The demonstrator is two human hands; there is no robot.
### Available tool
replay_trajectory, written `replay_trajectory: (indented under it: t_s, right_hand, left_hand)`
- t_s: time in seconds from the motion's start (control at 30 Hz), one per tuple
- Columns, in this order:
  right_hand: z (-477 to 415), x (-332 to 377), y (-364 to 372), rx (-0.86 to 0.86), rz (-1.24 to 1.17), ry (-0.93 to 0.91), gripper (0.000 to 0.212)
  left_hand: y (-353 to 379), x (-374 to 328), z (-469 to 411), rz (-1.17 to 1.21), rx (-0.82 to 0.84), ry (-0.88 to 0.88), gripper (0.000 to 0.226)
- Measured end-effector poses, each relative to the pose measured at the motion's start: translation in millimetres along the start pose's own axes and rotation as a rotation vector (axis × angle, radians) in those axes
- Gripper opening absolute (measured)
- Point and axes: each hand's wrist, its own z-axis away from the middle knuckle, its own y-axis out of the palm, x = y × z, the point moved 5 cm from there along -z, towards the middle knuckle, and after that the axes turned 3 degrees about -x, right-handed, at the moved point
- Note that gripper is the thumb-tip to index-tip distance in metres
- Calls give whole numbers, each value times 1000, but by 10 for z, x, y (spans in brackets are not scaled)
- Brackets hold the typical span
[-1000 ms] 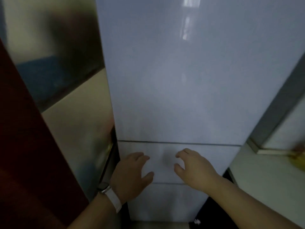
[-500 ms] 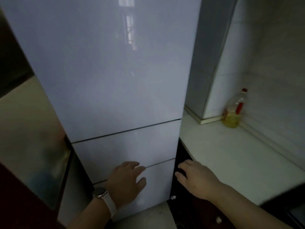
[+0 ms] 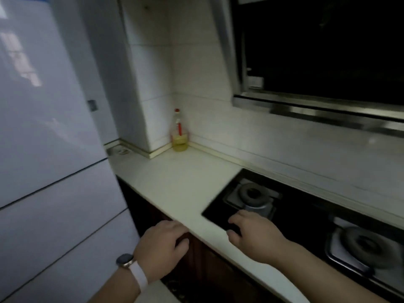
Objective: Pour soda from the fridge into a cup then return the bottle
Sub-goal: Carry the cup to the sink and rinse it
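The white fridge (image 3: 50, 149) fills the left side, all its doors closed. No soda bottle or cup is in view. My left hand (image 3: 162, 248), with a watch on a white strap at the wrist, hovers in front of the dark cabinet below the counter edge, fingers loosely curled and holding nothing. My right hand (image 3: 253, 235) hovers over the front edge of the white counter (image 3: 175, 182) by the stove's near corner, fingers loosely bent, empty.
A black gas stove (image 3: 306, 219) with two burners is set into the counter on the right. A bottle of yellow oil (image 3: 179, 134) stands in the back corner by the tiled wall. A range hood (image 3: 317, 62) hangs above the stove.
The view has swung right, from the fridge front to the counter and stove. Both hands moved right with it, off the fridge's lower drawers, and stay empty.
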Motion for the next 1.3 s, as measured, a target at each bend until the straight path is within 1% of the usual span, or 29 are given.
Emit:
replay_trajectory:
  t_s: [0.17,0.3,0.43,0.5,0.6,0.7,0.87,1.03,1.13,1.3]
  right_hand:
    - [1042,-821,-262,-30,-15,202,43]
    - [1824,-1297,-444,-78,9,352,37]
    - [2531,-1693,-564,-126,-2,515,40]
    - [2833,-1862,-608,-149,-9,602,41]
    - [3207,-2086,-639,-175,-22,721,40]
    - [3524,-2302,-652,-194,-46,841,38]
    - [3965,-2676,-687,-201,-59,1034,42]
    - [4327,-3048,-815,-171,-41,1222,42]
    - [4504,-3187,-872,-179,-40,1325,42]
    - [4825,-3291,-907,-202,-30,1474,42]
  left_hand:
    - [515,-1082,-188,-2,72,203,63]
    - [781,-1919,-291,-14,115,367,63]
    - [1037,-2711,-388,-7,200,529,68]
    - [1170,-3068,-418,-5,238,606,62]
    - [1411,-3494,-463,3,306,693,62]
    - [1673,-3888,-537,2,378,785,54]
    - [2120,-4570,-737,36,493,914,43]
    - [2494,-5289,-876,111,590,1033,38]
    - [2715,-5629,-946,130,635,1107,42]
    - [2985,-6144,-882,133,725,1212,62]
